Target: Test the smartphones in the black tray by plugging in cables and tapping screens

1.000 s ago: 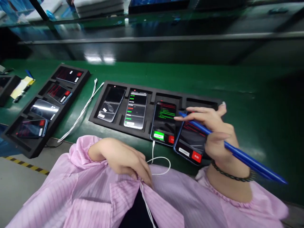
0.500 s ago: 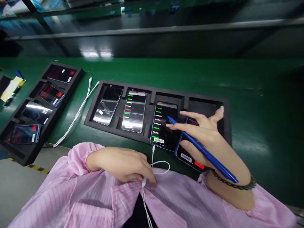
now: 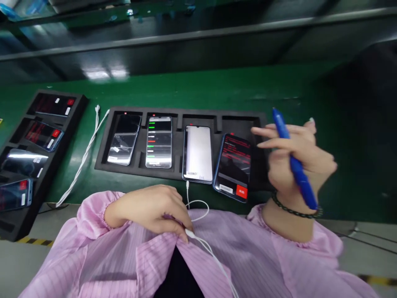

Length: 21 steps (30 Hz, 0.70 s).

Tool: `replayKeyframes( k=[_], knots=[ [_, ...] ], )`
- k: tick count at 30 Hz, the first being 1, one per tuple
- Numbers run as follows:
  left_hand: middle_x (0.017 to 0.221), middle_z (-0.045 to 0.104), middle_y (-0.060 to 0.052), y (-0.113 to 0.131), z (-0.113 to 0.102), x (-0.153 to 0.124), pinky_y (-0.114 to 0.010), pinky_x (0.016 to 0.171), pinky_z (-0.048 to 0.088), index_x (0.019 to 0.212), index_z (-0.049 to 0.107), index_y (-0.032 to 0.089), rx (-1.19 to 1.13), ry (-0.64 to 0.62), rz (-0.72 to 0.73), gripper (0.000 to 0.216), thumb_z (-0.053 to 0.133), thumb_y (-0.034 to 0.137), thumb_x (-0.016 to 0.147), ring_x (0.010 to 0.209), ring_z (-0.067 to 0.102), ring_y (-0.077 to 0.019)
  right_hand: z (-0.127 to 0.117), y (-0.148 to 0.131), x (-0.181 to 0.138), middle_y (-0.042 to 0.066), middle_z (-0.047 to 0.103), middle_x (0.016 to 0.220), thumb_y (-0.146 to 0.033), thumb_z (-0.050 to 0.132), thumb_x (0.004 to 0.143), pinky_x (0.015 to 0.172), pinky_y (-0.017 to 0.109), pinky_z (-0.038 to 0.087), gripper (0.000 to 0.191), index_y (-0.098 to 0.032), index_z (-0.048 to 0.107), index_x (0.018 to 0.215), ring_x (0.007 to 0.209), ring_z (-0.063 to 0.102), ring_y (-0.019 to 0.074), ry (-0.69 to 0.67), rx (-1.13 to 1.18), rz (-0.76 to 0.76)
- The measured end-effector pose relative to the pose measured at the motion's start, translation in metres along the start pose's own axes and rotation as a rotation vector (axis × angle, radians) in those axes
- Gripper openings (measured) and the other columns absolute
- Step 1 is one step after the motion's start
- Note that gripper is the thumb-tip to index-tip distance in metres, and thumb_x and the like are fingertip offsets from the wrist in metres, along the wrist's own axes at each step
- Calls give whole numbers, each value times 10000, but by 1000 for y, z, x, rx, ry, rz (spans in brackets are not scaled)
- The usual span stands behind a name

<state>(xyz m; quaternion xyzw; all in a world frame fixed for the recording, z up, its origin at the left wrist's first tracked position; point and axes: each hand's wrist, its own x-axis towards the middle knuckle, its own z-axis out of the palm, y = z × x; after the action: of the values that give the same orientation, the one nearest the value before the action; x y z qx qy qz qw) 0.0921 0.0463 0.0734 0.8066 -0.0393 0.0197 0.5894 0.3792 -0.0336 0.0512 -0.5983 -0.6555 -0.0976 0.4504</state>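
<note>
My right hand [image 3: 296, 159] grips a blue pen [image 3: 293, 161], raised at the right end of a black foam tray [image 3: 180, 120]. The tray holds several phones: one with a dark screen [image 3: 124, 138], one showing green and red lines [image 3: 159, 141], one with a blank white screen [image 3: 198, 153], and a tilted one with red text [image 3: 234, 165] lying partly over the tray's front edge. My left hand [image 3: 151, 209] rests against my pink smock, fingers curled on a white cable [image 3: 198, 240] that runs up to the white-screen phone.
A second black foam tray [image 3: 62, 128] with several phones lies at the left on the green belt [image 3: 217, 89]. Another white cable [image 3: 82, 159] runs between the two trays. A dark rail crosses behind the belt.
My right hand has lifted the pen off the third phone and swung right. That phone's screen went from green text to plain white. The left hand stays put.
</note>
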Motion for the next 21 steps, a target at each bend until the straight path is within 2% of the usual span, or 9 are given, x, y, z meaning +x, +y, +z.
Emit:
replayKeyframes(
  k=[2, 4, 5, 7, 10, 12, 14, 18, 21],
  knots=[
    [865, 794, -51, 1, 0, 1, -293, 756, 485, 910, 750, 152, -9, 37, 10, 55, 719, 193, 927, 762, 708, -160, -2, -3, -10, 63, 753, 1130, -565, 628, 936, 1203, 699, 170, 318, -254, 609, 872, 1179, 637, 321, -115, 4, -68],
    [835, 786, -53, 2, 1, 2, -293, 748, 482, 896, 752, 144, -1, 75, 5, 70, 737, 210, 915, 740, 695, -157, -1, -11, -21, 67, 738, 1196, -683, 681, 843, 1194, 732, 81, 440, -255, 578, 860, 1227, 598, 346, -250, -20, -117],
    [822, 782, -52, 2, 1, 3, -293, 744, 482, 896, 753, 143, 6, 85, -3, 78, 742, 219, 911, 725, 684, -154, 1, -17, -27, 66, 731, 1217, -681, 693, 833, 1187, 743, 58, 448, -253, 562, 848, 1239, 587, 350, -297, -33, -121],
    [824, 778, -51, 2, 2, 4, -290, 742, 485, 912, 755, 152, 18, 77, -34, 79, 738, 229, 914, 710, 665, -149, 5, -30, -38, 64, 728, 1228, -560, 720, 863, 1166, 773, 42, 365, -243, 540, 838, 1246, 578, 353, -336, -74, -126],
    [880, 780, -54, 1, 3, 5, -278, 753, 500, 938, 755, 174, 20, 30, -82, 89, 693, 239, 940, 729, 659, -146, 11, -43, -47, 63, 737, 1196, -323, 712, 887, 1143, 805, 75, 213, -235, 527, 828, 1263, 570, 366, -306, -118, -126],
    [876, 773, -54, 0, 2, 4, -271, 747, 505, 933, 753, 174, 16, 25, -93, 99, 681, 242, 943, 722, 650, -144, 12, -42, -49, 63, 744, 1164, -277, 706, 864, 1135, 810, 107, 192, -235, 528, 803, 1260, 574, 382, -280, -133, -146],
    [853, 761, -50, -1, 2, 3, -265, 730, 503, 933, 753, 171, 2, 43, -87, 93, 694, 242, 932, 700, 635, -140, 11, -33, -48, 57, 754, 1120, -301, 720, 829, 1127, 809, 138, 213, -236, 526, 771, 1217, 604, 391, -227, -164, -220],
    [842, 746, -33, -6, 4, 1, -261, 713, 494, 938, 766, 212, -59, 62, -89, 128, 702, 323, 927, 684, 612, -137, 4, -5, -51, 39, 769, 982, -434, 737, 776, 1143, 797, 110, 339, -237, 482, 672, 1033, 688, 378, -77, -268, -334],
    [878, 755, -31, -10, 5, 1, -257, 696, 493, 965, 774, 230, -133, 56, -83, 178, 724, 391, 909, 653, 579, -129, -3, 10, -58, 61, 768, 969, -513, 738, 788, 1117, 823, 117, 394, -240, 474, 680, 1001, 695, 387, -70, -321, -256]
  ],
)
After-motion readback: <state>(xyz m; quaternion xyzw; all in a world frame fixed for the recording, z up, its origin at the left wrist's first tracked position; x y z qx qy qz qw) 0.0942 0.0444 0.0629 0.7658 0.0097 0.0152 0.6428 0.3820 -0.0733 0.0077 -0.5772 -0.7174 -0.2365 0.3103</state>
